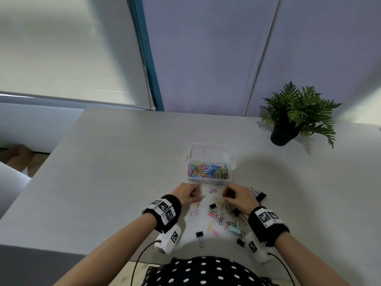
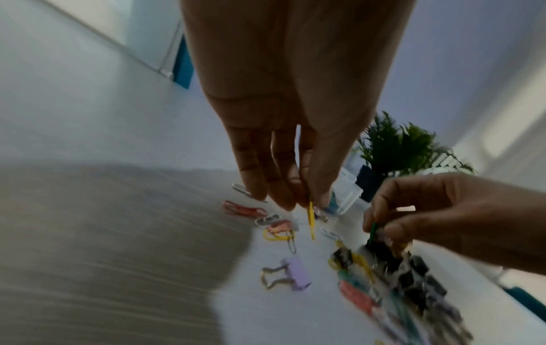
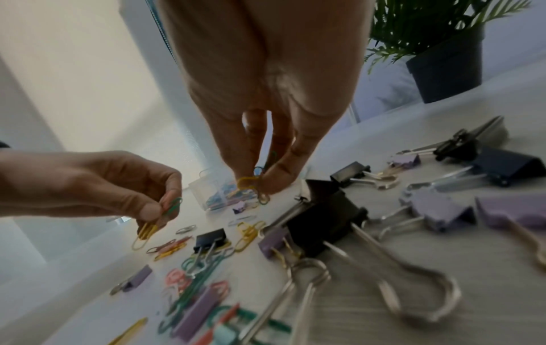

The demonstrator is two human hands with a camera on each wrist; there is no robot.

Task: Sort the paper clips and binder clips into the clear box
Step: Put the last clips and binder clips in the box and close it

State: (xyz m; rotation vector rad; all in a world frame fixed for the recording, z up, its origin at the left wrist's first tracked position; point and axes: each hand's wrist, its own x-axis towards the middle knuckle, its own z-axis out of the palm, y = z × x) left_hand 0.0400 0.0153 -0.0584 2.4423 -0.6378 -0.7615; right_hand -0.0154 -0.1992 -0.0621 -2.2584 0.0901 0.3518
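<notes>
The clear box [image 1: 209, 153] stands on the table just beyond my hands, its near part filled with coloured paper clips [image 1: 208, 171]. My left hand [image 1: 190, 196] pinches yellow and green paper clips [image 3: 153, 224] just above the table, left of the pile. My right hand [image 1: 237, 198] pinches a small bunch of yellow and green paper clips [image 3: 254, 184]. Loose paper clips [image 1: 215, 218] and black, purple and mint binder clips [image 1: 235, 228] lie scattered between and below my hands. A large black binder clip [image 3: 325, 219] sits close under the right hand.
A potted green plant [image 1: 296, 114] stands at the table's [image 1: 113, 172] far right. A window blind and a wall rise behind the table. The table's near edge runs just under my wrists.
</notes>
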